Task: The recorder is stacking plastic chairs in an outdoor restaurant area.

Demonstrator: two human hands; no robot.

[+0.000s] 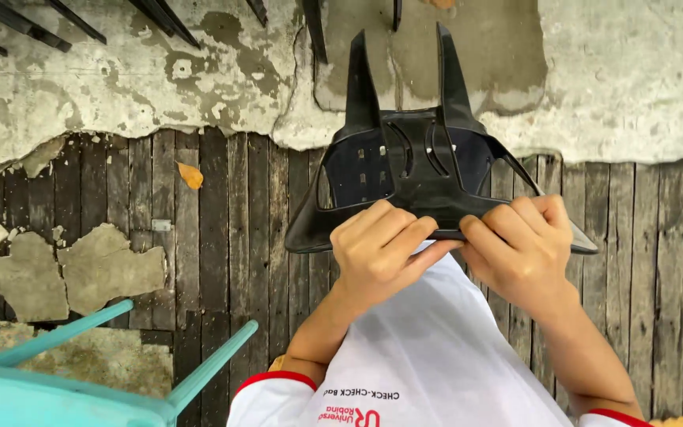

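I hold a black plastic fairing panel (413,158) with two pointed prongs aimed away from me, above a dark wooden plank floor (223,237). My left hand (385,249) grips the panel's near edge left of centre, fingers curled over the top. My right hand (519,245) grips the same edge just to the right, fingers also curled over it. A white cloth or plastic bag (428,348) hangs under the panel, pinched between both hands and the panel's edge. My sleeves are white with red cuffs.
A turquoise chair or stool (81,372) lies at the lower left, legs pointing up-right. Cracked concrete (160,71) runs along the far side. Concrete patches (73,269) and a dry leaf (190,175) lie on the planks.
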